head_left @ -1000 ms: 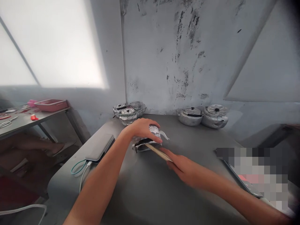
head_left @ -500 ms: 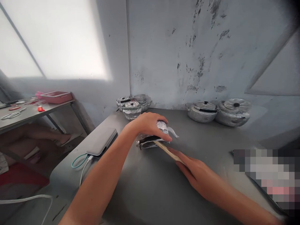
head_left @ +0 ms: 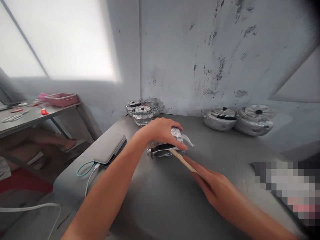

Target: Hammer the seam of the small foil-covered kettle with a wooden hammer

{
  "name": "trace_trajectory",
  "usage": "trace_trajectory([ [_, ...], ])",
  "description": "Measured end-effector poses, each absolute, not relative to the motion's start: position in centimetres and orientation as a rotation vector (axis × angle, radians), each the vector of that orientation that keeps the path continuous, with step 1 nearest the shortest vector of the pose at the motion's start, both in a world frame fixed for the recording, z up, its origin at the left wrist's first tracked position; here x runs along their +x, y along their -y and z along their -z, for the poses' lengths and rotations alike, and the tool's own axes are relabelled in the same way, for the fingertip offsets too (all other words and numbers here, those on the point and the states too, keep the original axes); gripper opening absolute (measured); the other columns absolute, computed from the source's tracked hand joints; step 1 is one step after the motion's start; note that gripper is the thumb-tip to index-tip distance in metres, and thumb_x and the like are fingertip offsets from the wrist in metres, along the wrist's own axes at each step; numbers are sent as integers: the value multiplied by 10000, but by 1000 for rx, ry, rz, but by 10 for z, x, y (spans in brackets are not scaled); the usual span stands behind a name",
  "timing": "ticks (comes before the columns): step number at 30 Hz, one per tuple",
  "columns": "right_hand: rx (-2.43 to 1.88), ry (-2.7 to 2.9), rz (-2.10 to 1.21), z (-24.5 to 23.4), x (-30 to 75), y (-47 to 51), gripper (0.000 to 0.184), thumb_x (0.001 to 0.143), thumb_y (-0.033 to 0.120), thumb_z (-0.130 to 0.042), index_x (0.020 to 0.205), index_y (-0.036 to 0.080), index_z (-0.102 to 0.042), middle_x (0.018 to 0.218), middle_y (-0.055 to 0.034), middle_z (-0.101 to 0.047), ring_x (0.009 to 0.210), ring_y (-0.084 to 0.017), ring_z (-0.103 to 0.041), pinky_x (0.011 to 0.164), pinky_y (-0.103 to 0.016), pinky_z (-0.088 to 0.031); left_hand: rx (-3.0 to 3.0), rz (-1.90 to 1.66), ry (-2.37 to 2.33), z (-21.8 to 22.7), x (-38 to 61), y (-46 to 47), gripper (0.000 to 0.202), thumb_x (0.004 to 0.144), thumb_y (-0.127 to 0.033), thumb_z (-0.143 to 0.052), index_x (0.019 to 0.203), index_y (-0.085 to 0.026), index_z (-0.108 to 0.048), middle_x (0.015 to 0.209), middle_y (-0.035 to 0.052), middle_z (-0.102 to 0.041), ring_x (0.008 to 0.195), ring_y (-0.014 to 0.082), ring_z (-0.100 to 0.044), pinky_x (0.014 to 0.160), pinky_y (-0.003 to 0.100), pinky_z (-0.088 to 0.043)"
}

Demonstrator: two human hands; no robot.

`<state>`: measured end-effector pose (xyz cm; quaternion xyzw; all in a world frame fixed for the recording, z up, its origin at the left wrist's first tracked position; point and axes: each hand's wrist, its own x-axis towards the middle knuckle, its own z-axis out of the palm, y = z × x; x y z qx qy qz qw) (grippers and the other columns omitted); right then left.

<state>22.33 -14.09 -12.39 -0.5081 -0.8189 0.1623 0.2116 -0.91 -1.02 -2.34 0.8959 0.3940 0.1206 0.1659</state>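
Observation:
A small silvery metal kettle (head_left: 176, 133) lies tipped on the grey table, its open mouth facing me. A black handle (head_left: 163, 146) crosses the mouth and a pale curved spout (head_left: 188, 140) points right. My left hand (head_left: 163, 131) is wrapped over the top of the kettle, hiding much of its body. My right hand (head_left: 208, 178) is closed around a flat wooden stick (head_left: 183, 160). The far end of the stick reaches the kettle's mouth; how deep it goes I cannot tell.
Several metal kettles (head_left: 142, 116) stand at the back left and lidded pots (head_left: 221, 121) at the back right. Left on the table (head_left: 150, 200) lies a power bank (head_left: 111, 149) with cables. A seated person's legs (head_left: 50, 138) show beneath another table holding a pink basket (head_left: 62, 100).
The view has shifted slightly, so everything appears a little displaced. Both hands keep their hold on the kettle and the wooden stick, with almost no other visible difference.

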Motion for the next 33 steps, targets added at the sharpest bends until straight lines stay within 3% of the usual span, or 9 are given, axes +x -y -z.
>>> trace_trajectory([
  [7, -1434, 2311, -547, 123, 221, 142, 538, 1056, 305, -338, 1586, 390, -294, 1369, -17, -668, 1152, -263, -693, 933, -410, -576, 2559, -342, -1132, 21, -8, 11, 803, 589, -798, -713, 1270, -377, -649, 1294, -26, -668, 1171, 308, -601, 992, 385, -466],
  [12, -1435, 2301, -478, 123, 217, 141, 554, 1052, 283, -317, 1598, 365, -272, 1262, -53, -717, 1013, -267, -739, 898, -429, -581, 2567, -327, -1129, 21, -8, 11, 817, 587, -817, -699, 1274, -377, -645, 1299, -26, -665, 1170, 305, -600, 967, 374, -476],
  [18, -1434, 2272, -461, 122, 216, 141, 545, 1040, 262, -327, 1576, 364, -332, 1118, -36, -759, 937, -257, -750, 874, -431, -589, 2555, -343, -1137, 24, -10, 9, 818, 582, -832, -694, 1266, -387, -648, 1295, -25, -664, 1162, 296, -604, 987, 382, -470],
  [27, -1492, 2272, -553, 127, 217, 143, 529, 1056, 305, -308, 1582, 367, -312, 1262, -52, -710, 971, -258, -734, 892, -436, -569, 2541, -350, -1132, 22, -10, 11, 803, 597, -813, -700, 1272, -381, -648, 1316, -29, -659, 1185, 303, -602, 1009, 378, -461],
  [33, -1471, 2260, -503, 128, 216, 144, 527, 1061, 307, -294, 1585, 354, -305, 1141, -61, -733, 947, -252, -730, 859, -423, -577, 2539, -339, -1136, 21, -9, 11, 807, 598, -805, -700, 1279, -375, -645, 1328, -31, -655, 1200, 308, -599, 1002, 364, -465],
])
